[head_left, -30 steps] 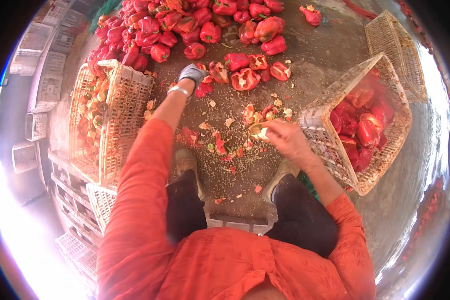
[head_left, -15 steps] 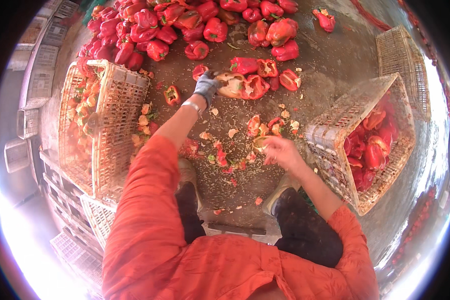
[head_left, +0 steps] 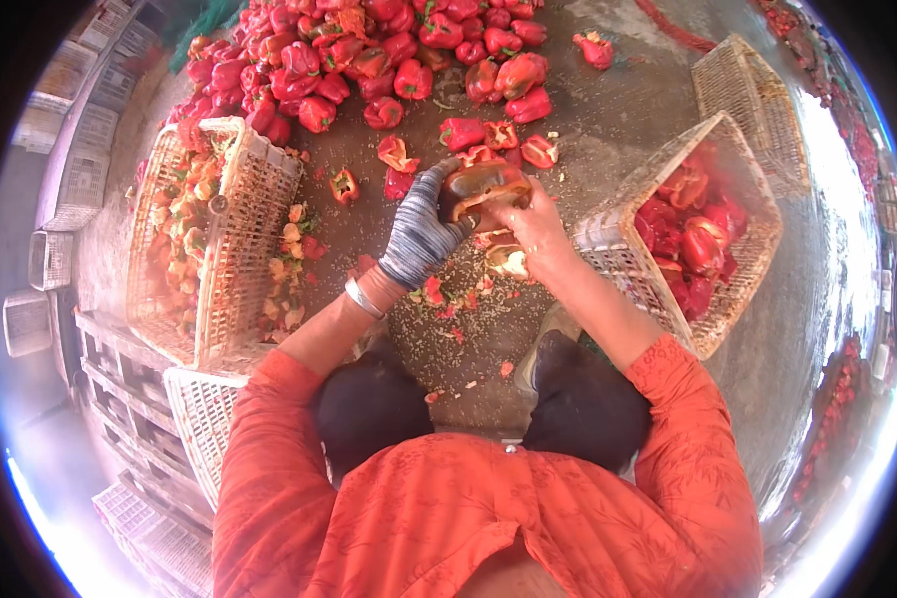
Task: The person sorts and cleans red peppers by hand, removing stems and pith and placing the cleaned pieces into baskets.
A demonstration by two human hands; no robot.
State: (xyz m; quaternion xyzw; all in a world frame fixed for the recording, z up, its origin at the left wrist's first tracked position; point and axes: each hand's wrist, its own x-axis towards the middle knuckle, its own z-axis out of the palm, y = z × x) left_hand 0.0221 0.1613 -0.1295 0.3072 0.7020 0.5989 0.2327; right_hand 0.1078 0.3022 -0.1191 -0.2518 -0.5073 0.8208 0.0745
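My left hand (head_left: 422, 231), in a grey knit glove, is closed around the left side of a dark red-brown bell pepper (head_left: 490, 179). The pepper is cut open, and its hollow inside faces me. From the right, my bare right hand (head_left: 540, 234) grips the same pepper, some fingertips hidden at its opening. Just beyond lie cut red pepper pieces (head_left: 540, 151) and a whole red pepper (head_left: 460, 134). Below my hands, pale cores and scraps (head_left: 508, 261) are scattered on the seed-strewn floor.
A heap of red bell peppers (head_left: 369, 60) covers the far floor. At left stands a crate (head_left: 254, 214) of pepper cores; at right, a tilted crate (head_left: 608, 227) holds red peppers. Another crate (head_left: 752, 110) stands behind it. A wooden pallet (head_left: 130, 374) lies at left.
My left hand has drawn nearer to me and now holds an opened pepper. My right hand has risen from the scraps to meet it. The view has shifted slightly.
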